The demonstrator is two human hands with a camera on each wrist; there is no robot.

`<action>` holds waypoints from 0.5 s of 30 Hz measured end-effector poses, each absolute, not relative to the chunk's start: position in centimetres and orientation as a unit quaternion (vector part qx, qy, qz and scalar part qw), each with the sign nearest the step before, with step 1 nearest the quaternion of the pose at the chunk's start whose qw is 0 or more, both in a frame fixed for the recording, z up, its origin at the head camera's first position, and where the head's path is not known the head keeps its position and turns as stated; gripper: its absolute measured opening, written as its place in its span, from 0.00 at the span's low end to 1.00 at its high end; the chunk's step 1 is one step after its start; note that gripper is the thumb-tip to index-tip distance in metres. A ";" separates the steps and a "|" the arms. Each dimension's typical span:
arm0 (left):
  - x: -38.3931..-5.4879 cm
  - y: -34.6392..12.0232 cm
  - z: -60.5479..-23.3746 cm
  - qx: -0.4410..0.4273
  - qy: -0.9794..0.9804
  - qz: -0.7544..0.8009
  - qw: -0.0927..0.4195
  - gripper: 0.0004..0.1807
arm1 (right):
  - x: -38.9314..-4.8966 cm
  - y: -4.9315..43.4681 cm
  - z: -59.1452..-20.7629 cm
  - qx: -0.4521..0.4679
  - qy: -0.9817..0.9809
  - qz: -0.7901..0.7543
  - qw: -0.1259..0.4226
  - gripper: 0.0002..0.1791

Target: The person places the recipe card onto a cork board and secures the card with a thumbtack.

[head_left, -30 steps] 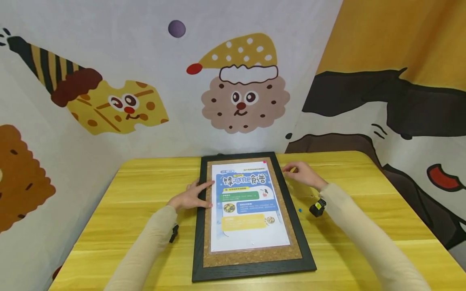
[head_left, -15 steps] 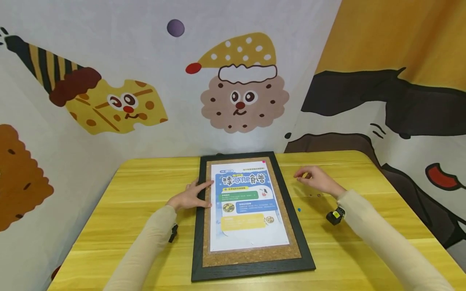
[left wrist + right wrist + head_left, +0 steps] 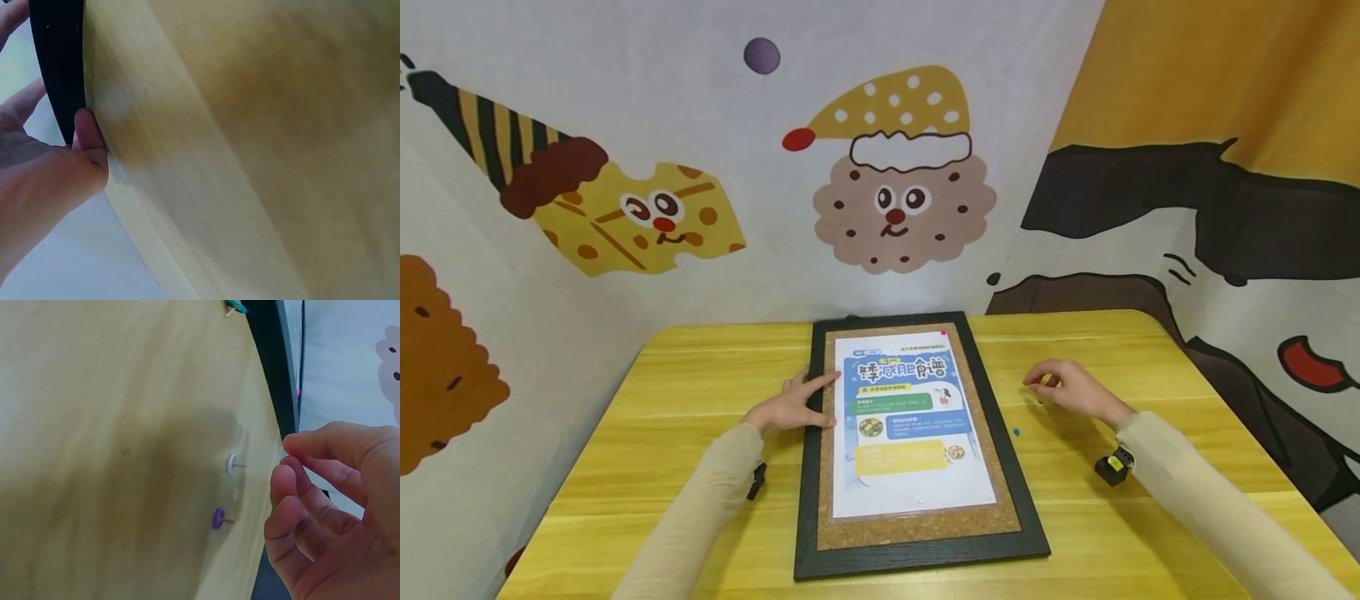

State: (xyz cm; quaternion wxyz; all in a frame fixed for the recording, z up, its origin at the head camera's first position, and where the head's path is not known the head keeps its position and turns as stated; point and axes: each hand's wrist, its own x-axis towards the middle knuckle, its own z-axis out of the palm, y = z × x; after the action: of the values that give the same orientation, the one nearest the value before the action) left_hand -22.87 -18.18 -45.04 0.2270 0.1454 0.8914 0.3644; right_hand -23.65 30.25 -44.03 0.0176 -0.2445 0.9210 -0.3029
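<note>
A black-framed corkboard (image 3: 921, 533) lies on the table with a printed poster (image 3: 917, 487) on it. My left hand (image 3: 782, 411) rests across the board's left edge, two digits reaching onto the poster; the left wrist view shows a fingertip against the frame's side. A pink thumbtack (image 3: 943, 332) sits at the poster's top right corner. Right of the board my right hand (image 3: 1078, 390) hovers over the table, fingers loosely bent, nothing visible between them. Beside it in the right wrist view lie a white thumbtack (image 3: 231, 464) and a purple thumbtack (image 3: 218, 519), pins exposed.
A blue-green thumbtack (image 3: 236, 306) lies close to the board's right edge. The yellow wood-grain table (image 3: 700, 367) meets a cartoon-printed cloth backdrop (image 3: 715, 108) at its far edge. Small black wrist cameras are worn on both sleeves.
My right hand has withdrawn from the board's upper right edge, moving right and toward me, to above the loose thumbtacks. The left hand and the board have stayed in place.
</note>
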 end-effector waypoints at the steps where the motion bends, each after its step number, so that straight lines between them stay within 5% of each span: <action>1: -22.9 -18.2 -45.1 0.145 0.891 0.364 0.227 0.48 | -23.6 30.4 -44.2 -0.242 0.922 -0.301 0.014 0.07; 15: -22.9 -18.2 -45.1 0.146 0.890 0.367 0.227 0.48 | -22.2 32.8 -45.0 -0.197 0.931 -0.308 0.006 0.07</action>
State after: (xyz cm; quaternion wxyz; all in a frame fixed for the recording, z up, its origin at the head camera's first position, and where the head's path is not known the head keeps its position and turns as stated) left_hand -22.91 -18.18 -45.06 0.2271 0.1460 0.8902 0.3670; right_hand -22.15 32.77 -44.96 0.0055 -0.1967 0.9307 -0.3085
